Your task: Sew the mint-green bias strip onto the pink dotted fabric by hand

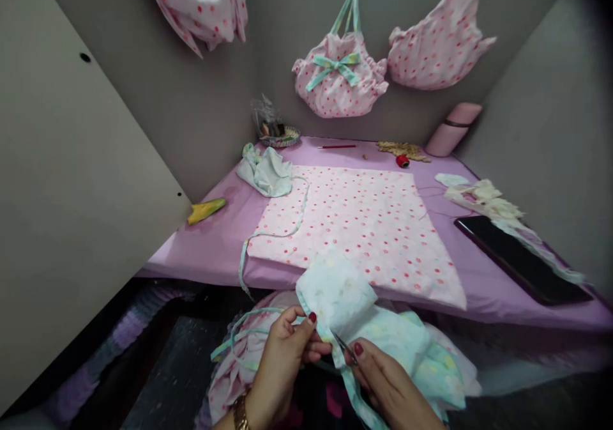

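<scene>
Two hands in on this, one bit of fabric between them. There's one mint cloth (338, 292), one thin pointed metal tool (341, 342), one big dotted pink sheet (354, 219), three dotted pink pieces (341, 88) hanging up, one black phone (517, 261), one pink bottle (453, 130), one red stick (338, 146) and one yellow-green item (207, 211).

The left hand (287, 347) has thumb and fingers pinched together on the mint cloth's edge. The right hand (390, 379) has its fingers closed around the metal tool, with the tip pointing up and left at that same edge, just beside the left fingertips. Can't tell if the tip is actually touching.

Most of the mint cloth sits right past the pinch and off to its right, with a narrow strip dropping down between the hands. The pink sheet lies flat beyond both hands, the phone's well off to the right of the grip, the yellow-green item's off to the left, and the bottle's far beyond on the right. Hanging pieces are above and beyond the grip.
</scene>
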Available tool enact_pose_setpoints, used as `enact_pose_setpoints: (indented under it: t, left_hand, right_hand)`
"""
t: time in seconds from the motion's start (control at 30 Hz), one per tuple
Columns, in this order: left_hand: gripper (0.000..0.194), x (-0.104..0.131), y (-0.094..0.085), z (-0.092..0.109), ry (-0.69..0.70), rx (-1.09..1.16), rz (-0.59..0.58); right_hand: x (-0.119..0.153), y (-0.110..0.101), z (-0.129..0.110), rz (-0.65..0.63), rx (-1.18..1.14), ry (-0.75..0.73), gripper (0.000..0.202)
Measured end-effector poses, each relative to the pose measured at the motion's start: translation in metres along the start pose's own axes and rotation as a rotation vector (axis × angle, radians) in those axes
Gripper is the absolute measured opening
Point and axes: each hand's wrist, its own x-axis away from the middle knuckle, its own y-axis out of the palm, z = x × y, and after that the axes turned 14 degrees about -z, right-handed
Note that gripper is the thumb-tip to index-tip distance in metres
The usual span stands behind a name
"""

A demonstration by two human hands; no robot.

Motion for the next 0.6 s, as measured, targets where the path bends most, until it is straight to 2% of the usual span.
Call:
enact_pose_setpoints:
  t: [0.07, 0.27, 0.43, 0.6]
  left_hand:
    - [0.031, 0.0, -0.001, -0.001, 0.009, -0.013, -0.009]
    - [0.025, 0.001, 0.0, -0.001, -0.005, -0.027, -0.01]
    - [0.02, 0.002, 0.0, -0.006, 0.015, -0.005, -0.051]
    - [0.022, 0.002, 0.001, -0.008, 0.001, -0.001, -0.047]
  right_hand:
    - [-0.001, 0.0, 0.001, -0.011, -0.023, 0.022, 0.043]
    - [-0.008, 0.002, 0.004, -0.17, -0.157, 0.085, 0.046]
    - [-0.014, 0.006, 0.002, -0.19, -0.137, 0.055, 0.046]
    - [-0.015, 0.009, 0.005, -0.178, -0.075, 0.025, 0.043]
